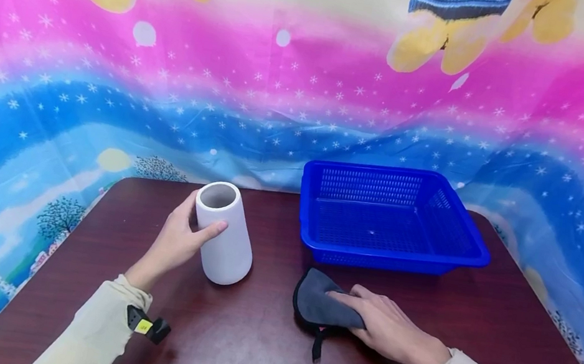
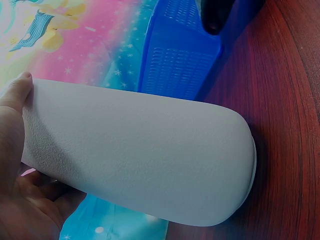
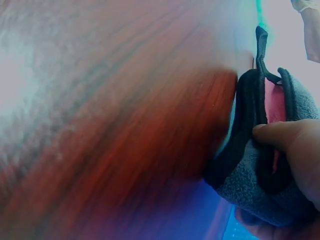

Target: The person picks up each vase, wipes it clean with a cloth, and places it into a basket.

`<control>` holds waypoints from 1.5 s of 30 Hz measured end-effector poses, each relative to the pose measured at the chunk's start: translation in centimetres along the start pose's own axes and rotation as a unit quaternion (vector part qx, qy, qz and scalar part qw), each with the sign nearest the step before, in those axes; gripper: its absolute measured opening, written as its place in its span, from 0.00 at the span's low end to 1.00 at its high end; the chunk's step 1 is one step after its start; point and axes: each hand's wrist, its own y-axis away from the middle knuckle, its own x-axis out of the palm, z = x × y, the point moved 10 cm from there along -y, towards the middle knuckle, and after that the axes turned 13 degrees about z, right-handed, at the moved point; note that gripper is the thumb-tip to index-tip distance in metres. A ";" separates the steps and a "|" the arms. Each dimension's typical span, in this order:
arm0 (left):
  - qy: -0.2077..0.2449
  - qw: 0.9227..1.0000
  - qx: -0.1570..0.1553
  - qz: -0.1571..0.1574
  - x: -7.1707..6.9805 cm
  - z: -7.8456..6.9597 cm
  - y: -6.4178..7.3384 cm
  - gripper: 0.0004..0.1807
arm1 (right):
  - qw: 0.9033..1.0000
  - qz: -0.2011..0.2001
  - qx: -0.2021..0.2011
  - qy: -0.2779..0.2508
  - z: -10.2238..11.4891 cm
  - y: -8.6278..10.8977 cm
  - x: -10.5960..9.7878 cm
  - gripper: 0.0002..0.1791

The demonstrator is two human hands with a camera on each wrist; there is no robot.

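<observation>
Left grip (image 1: 177,246) around white vase (image 1: 228,254)

In the head view, the vase (image 1: 227,248) left of the basket (image 1: 371,259) hides fingertips of the left hand (image 1: 177,245), the cloth (image 1: 321,301) before the basket hides part of the right hand (image 1: 391,328), and the bottom edge cuts off the table (image 1: 244,351).

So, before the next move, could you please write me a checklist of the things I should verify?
1. Left hand grips the white vase: ok.
2. The white vase resting fully on the table: cannot tell.
3. Right hand grips the gray fabric item: ok.
4. The gray fabric item lying flat: not ok, it is bent over.
5. Blue basket upright, opening facing up: ok.
</observation>
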 end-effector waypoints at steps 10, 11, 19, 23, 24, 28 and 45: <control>-0.001 1.000 -0.002 -0.001 -0.1 0.2 0.0 0.35 | 1.000 -0.015 -0.016 -0.002 0.9 -0.3 -1.0 0.33; -0.002 1.000 -0.002 -0.001 -0.1 0.2 0.0 0.35 | 1.000 -0.017 -0.018 -0.002 1.1 -0.4 -1.1 0.33; -0.008 1.000 0.000 -0.004 -0.3 0.2 -0.1 0.35 | 0.999 -0.027 -0.016 -0.005 2.1 -0.9 -2.2 0.33; -0.013 1.000 -0.004 -0.004 -0.3 0.2 -0.1 0.35 | 0.999 -0.026 -0.013 -0.017 2.4 -1.2 -2.6 0.33; -0.014 1.000 -0.005 -0.004 -0.4 0.2 -0.1 0.35 | 0.999 -0.028 -0.015 -0.019 2.5 -1.3 -2.7 0.33; -0.015 1.000 -0.006 -0.004 -0.4 0.2 0.0 0.36 | 0.999 -0.039 -0.025 -0.023 3.1 -1.6 -3.3 0.35; -0.013 1.000 -0.007 -0.001 -0.1 0.1 0.2 0.36 | 0.996 -0.068 -0.041 -0.045 4.6 -2.7 -5.5 0.37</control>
